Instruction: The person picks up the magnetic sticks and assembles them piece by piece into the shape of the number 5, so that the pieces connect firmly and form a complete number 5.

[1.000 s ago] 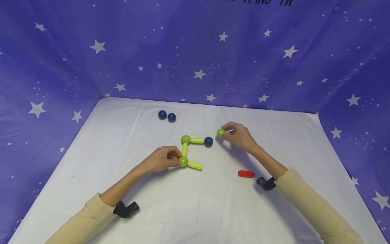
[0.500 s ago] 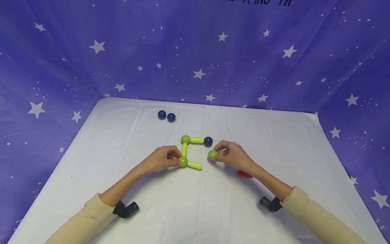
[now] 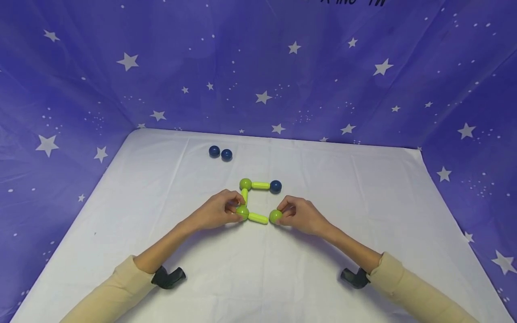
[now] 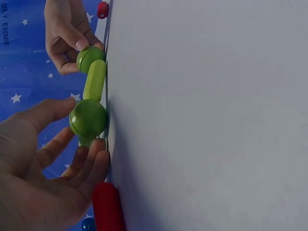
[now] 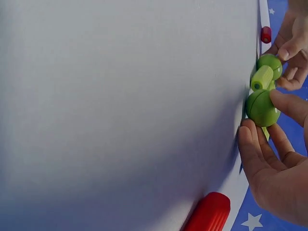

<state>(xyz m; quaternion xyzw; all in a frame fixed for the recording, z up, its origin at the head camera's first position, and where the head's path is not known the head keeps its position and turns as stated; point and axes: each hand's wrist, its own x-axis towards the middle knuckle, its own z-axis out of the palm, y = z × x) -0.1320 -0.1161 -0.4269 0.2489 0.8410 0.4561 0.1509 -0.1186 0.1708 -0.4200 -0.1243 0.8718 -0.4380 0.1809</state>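
My left hand [image 3: 220,210] pinches a green ball [image 3: 242,213] at the near left corner of a magnetic stick-and-ball frame. A yellow-green stick [image 3: 258,218] points right from it, and another runs back to a second green ball [image 3: 245,184]. From there a third stick [image 3: 260,185] leads right to a dark blue ball [image 3: 276,186]. Between thumb and fingers, my right hand [image 3: 300,216] holds another green ball [image 5: 263,108] beside the free end of the near stick. The stick's end face [image 5: 258,85] shows in the right wrist view, a small gap from this ball.
Two dark blue balls [image 3: 220,153] lie at the back left of the white-covered table [image 3: 258,273]. Red sticks [image 4: 108,207] show near the hands in the wrist views; the forearms hide them in the head view. A starry blue cloth [image 3: 258,67] hangs behind.
My right hand has brought its green ball toward me and leftward, from beside the blue ball to the near stick's end. The left hand stays almost still on its ball.
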